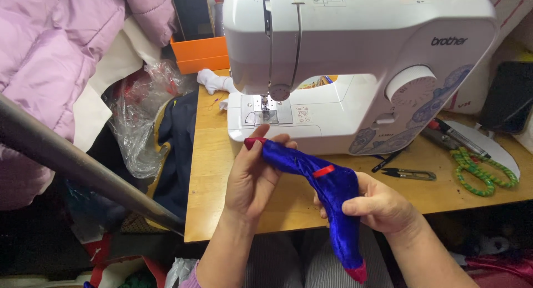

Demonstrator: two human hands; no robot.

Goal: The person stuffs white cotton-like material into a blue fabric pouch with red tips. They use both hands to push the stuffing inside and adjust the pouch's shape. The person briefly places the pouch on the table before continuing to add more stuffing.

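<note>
Left hand and right hand grip a blue stuffed fabric piece, stretched taut before the sewing machine on the desk.

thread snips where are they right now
In the head view the thread snips lie flat on the wooden table, right of centre, just in front of the sewing machine and left of the green cord.
</note>
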